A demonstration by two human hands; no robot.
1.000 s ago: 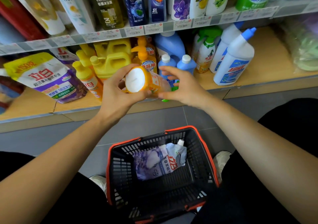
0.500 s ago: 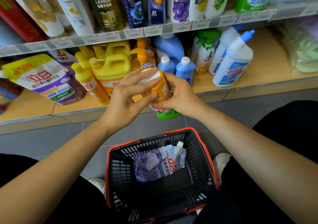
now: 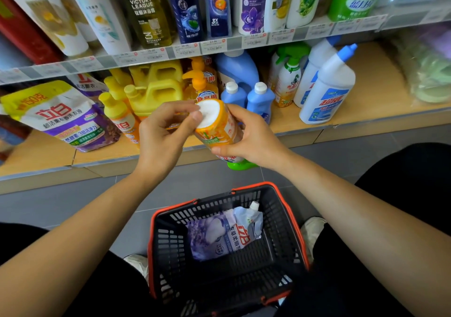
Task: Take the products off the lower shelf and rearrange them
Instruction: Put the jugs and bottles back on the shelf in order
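Observation:
An orange spray bottle (image 3: 216, 127) with a white base and a green trigger head is held upside down in front of the lower shelf (image 3: 361, 112), its base tipped toward me. My right hand (image 3: 251, 138) grips its body from the right. My left hand (image 3: 163, 131) holds its upper end, fingertips on the white base. The green head pokes out below my right hand. Yellow detergent bottles (image 3: 151, 90), blue bottles (image 3: 260, 99) and white toilet-cleaner bottles (image 3: 327, 90) stand on the lower shelf behind.
A black basket with a red rim (image 3: 296, 233) sits on the grey floor between my knees, holding a purple-white refill pouch (image 3: 224, 233). A large detergent bag (image 3: 61, 116) lies at the shelf's left. Shampoo bottles fill the upper shelf. Bagged green goods sit at far right.
The bottle has been turned between my hands, so its white base faces up toward me again. Both hands have kept hold of it and stayed in front of the shelf.

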